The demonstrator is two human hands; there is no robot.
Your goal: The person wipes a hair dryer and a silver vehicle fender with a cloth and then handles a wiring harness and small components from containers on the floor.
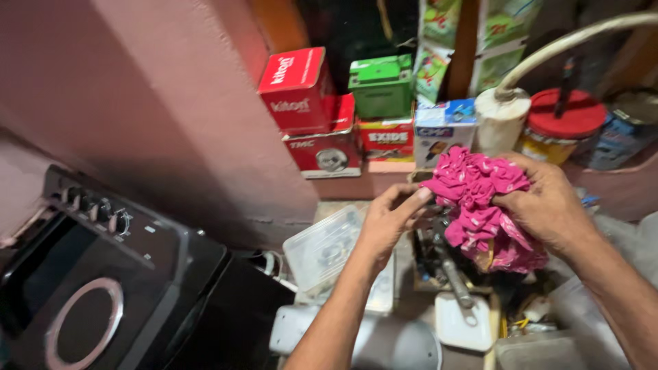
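The person stands over a cluttered corner, and both hands are on a bunched pink cloth (pixel 483 202) with a pale print, held up above a box of tools and just in front of the low shelf. The right hand (pixel 548 205) wraps round the bundle from the side, fingers curled well into the folds, so it carries most of the cloth. The left hand (pixel 391 223) comes in from the other side with its fingers stretched nearly flat, the tips pinching or pressing an edge of the fabric; I cannot tell whether it truly grips or only touches. The cloth looks soft and light, limp where a corner hangs down toward the tools, and it should crumple to any shape without slipping; a loose hem or corner is the natural place to take it if it is to be spread out, while a fistful in the middle keeps it gathered. Below the hands lie a metal tool with a round shaft (pixel 452 274), a clear plastic box (pixel 322 247) and a white plastic piece (pixel 466 325). On the shelf behind stand red cartons (pixel 301 89), a green box (pixel 382 85) and a red-lidded tin (pixel 565 123). A black appliance with knobs (pixel 96 274) sits to the left by the pink wall (pixel 137 103).
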